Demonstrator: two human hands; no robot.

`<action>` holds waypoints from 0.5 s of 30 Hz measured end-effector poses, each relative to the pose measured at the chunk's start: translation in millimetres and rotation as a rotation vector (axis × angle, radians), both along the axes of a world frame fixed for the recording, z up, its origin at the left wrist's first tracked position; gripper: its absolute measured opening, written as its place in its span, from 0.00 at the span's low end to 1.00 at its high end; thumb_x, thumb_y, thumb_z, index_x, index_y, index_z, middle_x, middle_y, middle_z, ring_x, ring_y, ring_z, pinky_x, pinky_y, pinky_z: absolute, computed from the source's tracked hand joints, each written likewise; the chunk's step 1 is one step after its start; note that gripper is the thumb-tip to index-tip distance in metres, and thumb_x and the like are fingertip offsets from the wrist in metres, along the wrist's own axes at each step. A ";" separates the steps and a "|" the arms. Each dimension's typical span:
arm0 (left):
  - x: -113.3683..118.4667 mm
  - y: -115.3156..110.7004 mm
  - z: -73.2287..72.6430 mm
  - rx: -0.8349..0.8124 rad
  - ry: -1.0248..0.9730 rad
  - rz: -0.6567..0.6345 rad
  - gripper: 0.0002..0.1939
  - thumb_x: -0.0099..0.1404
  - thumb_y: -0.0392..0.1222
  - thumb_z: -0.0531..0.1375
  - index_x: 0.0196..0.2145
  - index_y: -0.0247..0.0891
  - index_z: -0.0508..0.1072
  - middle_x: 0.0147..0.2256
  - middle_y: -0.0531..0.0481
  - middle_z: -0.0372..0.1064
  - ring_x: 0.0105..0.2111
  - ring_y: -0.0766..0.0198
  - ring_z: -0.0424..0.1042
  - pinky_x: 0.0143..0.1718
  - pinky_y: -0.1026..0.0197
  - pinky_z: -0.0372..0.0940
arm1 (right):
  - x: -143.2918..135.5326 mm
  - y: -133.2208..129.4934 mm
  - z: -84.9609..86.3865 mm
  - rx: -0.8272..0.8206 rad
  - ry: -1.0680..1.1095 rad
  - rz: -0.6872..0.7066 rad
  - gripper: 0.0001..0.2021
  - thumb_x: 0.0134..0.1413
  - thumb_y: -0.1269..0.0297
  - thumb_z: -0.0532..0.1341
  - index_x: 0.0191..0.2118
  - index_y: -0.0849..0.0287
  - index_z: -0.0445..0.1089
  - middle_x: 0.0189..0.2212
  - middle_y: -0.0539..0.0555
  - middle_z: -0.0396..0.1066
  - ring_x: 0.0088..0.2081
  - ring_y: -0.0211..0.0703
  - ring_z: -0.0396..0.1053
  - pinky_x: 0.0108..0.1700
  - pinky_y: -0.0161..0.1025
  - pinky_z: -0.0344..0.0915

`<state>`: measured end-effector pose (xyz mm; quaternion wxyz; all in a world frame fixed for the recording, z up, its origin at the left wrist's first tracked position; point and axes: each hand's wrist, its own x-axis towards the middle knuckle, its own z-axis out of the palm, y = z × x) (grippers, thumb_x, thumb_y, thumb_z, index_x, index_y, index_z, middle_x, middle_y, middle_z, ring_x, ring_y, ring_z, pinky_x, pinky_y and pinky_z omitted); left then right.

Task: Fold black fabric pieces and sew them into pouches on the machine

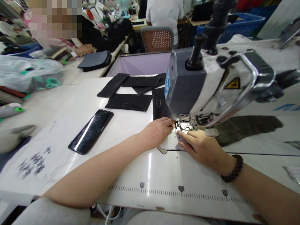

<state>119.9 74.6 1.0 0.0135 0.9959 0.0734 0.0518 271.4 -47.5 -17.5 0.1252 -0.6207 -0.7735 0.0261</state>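
My left hand (pixel 158 132) is at the left side of the sewing machine's presser foot (pixel 177 124). Its fingers are closed in a pinch at the needle area, and whatever they hold is too small or hidden to name. A black fabric piece (pixel 160 104) with a small stitched rectangle lies just behind those fingertips. My right hand (pixel 202 145), with a dark beaded bracelet at the wrist, rests on the machine bed to the right of the needle. Its fingers are stretched out, the index tip close to the presser foot. Above both hands stands the sewing machine head (pixel 187 81).
Several black fabric pieces (pixel 128 102) lie behind and left of the needle. A phone (pixel 91 131) rests on the white table (pixel 126 125). Olive fabric (pixel 248 126) extends right under the machine arm. Behind are a chair (pixel 157 37) and a seated person.
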 end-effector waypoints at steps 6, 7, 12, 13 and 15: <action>1.4 1.0 -2.8 0.009 0.009 0.022 0.10 0.64 0.35 0.50 0.32 0.31 0.70 0.35 0.46 0.67 0.37 0.61 0.66 0.38 0.61 0.64 | 11.0 2.6 6.6 0.053 0.373 -0.093 0.15 0.56 0.59 0.49 0.35 0.61 0.70 0.26 0.54 0.70 0.28 0.41 0.66 0.29 0.35 0.60; 1.3 1.1 -3.3 0.010 0.012 0.026 0.10 0.64 0.34 0.50 0.33 0.31 0.70 0.35 0.45 0.67 0.37 0.61 0.66 0.38 0.61 0.64 | 15.4 3.6 9.8 0.081 0.476 -0.155 0.17 0.56 0.58 0.49 0.28 0.60 0.69 0.21 0.52 0.68 0.24 0.39 0.65 0.26 0.34 0.59; 0.1 1.2 -4.0 0.010 0.014 0.025 0.10 0.64 0.34 0.49 0.34 0.30 0.70 0.36 0.44 0.67 0.38 0.60 0.66 0.39 0.61 0.64 | 34.8 7.2 26.1 0.250 0.640 -0.397 0.22 0.56 0.55 0.48 0.14 0.56 0.54 0.11 0.47 0.55 0.15 0.34 0.55 0.19 0.34 0.53; -0.1 1.1 -4.0 0.013 0.015 0.025 0.10 0.64 0.34 0.49 0.34 0.30 0.70 0.36 0.44 0.66 0.38 0.60 0.66 0.38 0.61 0.64 | 36.7 7.3 27.8 0.268 0.638 -0.420 0.21 0.55 0.56 0.49 0.13 0.56 0.52 0.11 0.47 0.53 0.15 0.34 0.55 0.18 0.34 0.52; -0.3 1.0 -4.2 0.018 0.017 0.026 0.10 0.64 0.34 0.50 0.35 0.30 0.70 0.35 0.44 0.66 0.38 0.59 0.66 0.38 0.60 0.64 | 38.5 7.0 29.1 0.284 0.619 -0.447 0.22 0.53 0.59 0.51 0.12 0.56 0.49 0.10 0.46 0.50 0.14 0.33 0.53 0.17 0.34 0.49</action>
